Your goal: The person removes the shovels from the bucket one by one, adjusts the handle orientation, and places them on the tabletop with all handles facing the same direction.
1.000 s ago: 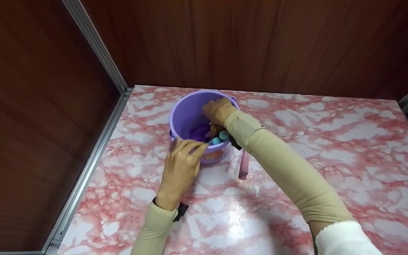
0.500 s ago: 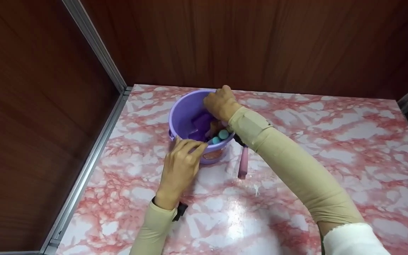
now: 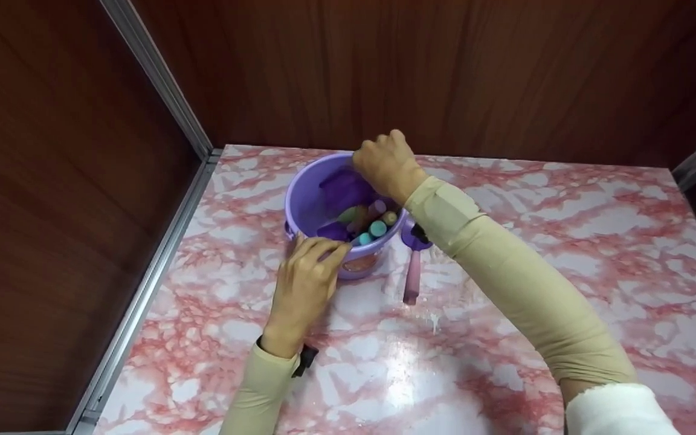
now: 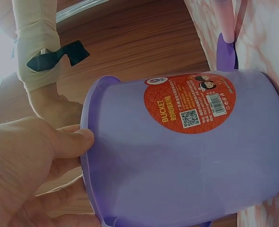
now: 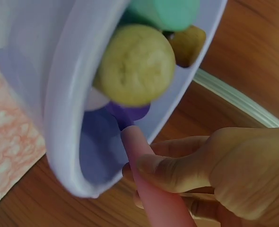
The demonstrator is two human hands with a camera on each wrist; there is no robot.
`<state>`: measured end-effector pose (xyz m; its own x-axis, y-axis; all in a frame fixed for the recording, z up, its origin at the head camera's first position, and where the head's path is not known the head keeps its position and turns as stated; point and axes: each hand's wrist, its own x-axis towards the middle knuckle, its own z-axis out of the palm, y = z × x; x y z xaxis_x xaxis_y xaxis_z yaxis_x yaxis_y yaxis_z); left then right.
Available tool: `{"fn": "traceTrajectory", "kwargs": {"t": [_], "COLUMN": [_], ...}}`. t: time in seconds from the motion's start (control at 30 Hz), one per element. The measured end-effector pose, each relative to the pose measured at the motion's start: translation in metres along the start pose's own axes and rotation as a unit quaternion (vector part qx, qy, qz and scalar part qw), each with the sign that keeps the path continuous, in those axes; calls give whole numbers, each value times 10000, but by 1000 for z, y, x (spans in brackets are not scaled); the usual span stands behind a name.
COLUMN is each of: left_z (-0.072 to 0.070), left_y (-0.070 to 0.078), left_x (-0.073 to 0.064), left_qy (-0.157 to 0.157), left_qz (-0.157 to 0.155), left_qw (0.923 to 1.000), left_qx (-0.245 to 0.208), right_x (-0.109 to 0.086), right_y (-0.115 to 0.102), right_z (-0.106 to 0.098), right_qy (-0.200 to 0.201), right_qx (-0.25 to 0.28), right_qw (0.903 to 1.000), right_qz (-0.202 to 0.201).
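A purple bucket point(image 3: 299, 208) stands upright on the marbled tabletop. My left hand point(image 3: 309, 278) pinches its near rim, with the thumb point(image 4: 73, 142) at the edge in the left wrist view. At the far right rim is my right hand point(image 3: 387, 166). In the right wrist view its thumb and fingers grip the pink handle point(image 5: 144, 165) of a toy tool whose purple neck point(image 5: 122, 117) reaches into the bucket. Its head is partly hidden, so I cannot tell its kind. Inside lie a teal handle end point(image 3: 377, 228), a yellowish handle end point(image 3: 389, 218) and purple pieces.
Beside the bucket on the right lies another toy tool with a pink handle point(image 3: 412, 278) and a purple head point(image 3: 409, 237). A brown wood panel point(image 3: 444, 78) rises behind the tabletop point(image 3: 596, 254), and another point(image 3: 52, 211) stands along the left.
My right hand has risen out of the bucket toward the far right rim, drawing the pink-handled tool up. More of the bucket's contents now show. The left hand stays on the rim.
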<state>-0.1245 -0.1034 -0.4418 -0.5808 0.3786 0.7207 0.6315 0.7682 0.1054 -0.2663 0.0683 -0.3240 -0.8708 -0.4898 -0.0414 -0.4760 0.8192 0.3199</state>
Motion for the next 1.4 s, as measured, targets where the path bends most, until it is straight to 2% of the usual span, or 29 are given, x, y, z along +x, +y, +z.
{"fn": "traceTrajectory", "kwargs": {"t": [0.13,0.3,0.43,0.57,0.77,0.87,1.0,1.17,1.27,1.4], "left_z": [0,0,-1,-1,-1,0,-1,-2,-4,1], "left_y": [0,1,0,-2,-3,-3,-3,-3,-5,-1], "left_x": [0,1,1,0,0,0,1,1,-1,2], "left_qy": [-23,-34,-51,-52,-74,-70,-87,-131,-169,-19], "left_qz": [3,-12,-49,-66,-57,-47,-57,-104,-95,-129], "left_qw": [10000,10000,9999,9999,9999,10000,9999,9998,9997,9997], "left_qx": [-11,-55,-107,-151,-110,-53,4,-118,-149,-222], "right_x": [-7,-14,-22,-32,-50,-61,-76,-97,-106,-122], "right_y": [12,30,45,57,74,82,90,92,90,97], "right_z": [-2,-3,-1,2,10,17,26,37,46,55], "right_qy": [68,-146,-375,-403,-372,-215,162,565,656,753], "right_qx": [253,881,1671,2350,3393,3884,4544,4926,5218,5532], "right_qw": [9996,9955,9845,9705,9389,9196,8878,8618,8415,8189], "right_qz": [101,312,377,363,448,543,715,1068,1234,1332]}}
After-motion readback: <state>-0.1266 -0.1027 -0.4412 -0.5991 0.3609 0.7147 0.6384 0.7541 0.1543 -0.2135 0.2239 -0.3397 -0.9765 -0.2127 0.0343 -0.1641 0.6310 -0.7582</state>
